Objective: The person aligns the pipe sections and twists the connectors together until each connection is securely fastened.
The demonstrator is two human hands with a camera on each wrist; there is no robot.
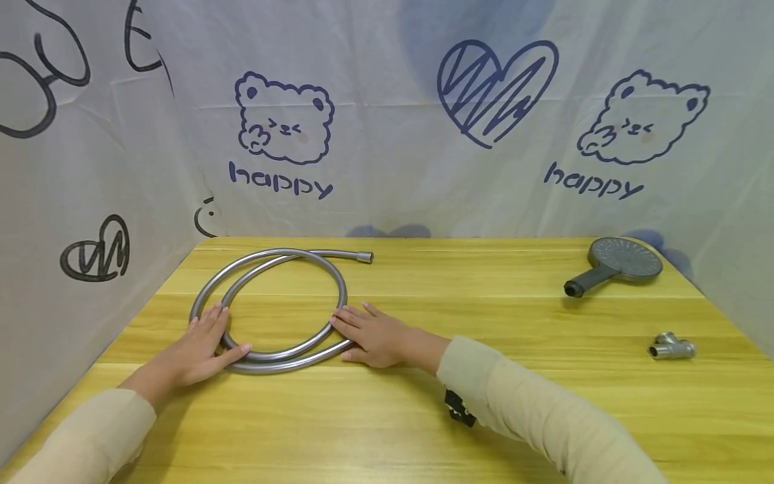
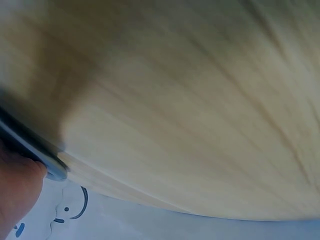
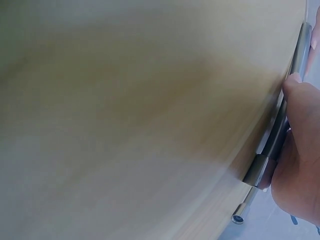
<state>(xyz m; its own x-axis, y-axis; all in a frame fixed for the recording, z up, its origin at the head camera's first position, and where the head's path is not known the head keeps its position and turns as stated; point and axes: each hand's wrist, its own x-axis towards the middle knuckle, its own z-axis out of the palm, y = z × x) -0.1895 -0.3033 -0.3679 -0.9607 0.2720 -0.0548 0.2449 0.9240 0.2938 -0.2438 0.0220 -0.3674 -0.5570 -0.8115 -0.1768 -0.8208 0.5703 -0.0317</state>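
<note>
A grey metallic shower hose (image 1: pixel 278 368) lies coiled in overlapping loops on the left half of the table. One end fitting (image 1: pixel 365 257) points right at the back of the coil. My left hand (image 1: pixel 202 353) rests on the coil's near left side, fingers extended and thumb apart. Across its right side lies my right hand (image 1: pixel 375 336), fingers stretched over the hose. That hand hides the other end in the head view, but the right wrist view shows its end fitting (image 3: pixel 260 171) beside the palm. The left wrist view catches only part of the hose (image 2: pixel 30 142) by the fingers.
A grey shower head (image 1: pixel 625 259) lies at the back right, handle toward the left. Nearer on the right is a small metal tee fitting (image 1: pixel 671 346). The wooden table (image 1: pixel 484 302) meets a printed white curtain (image 1: pixel 387 134) behind and at the sides.
</note>
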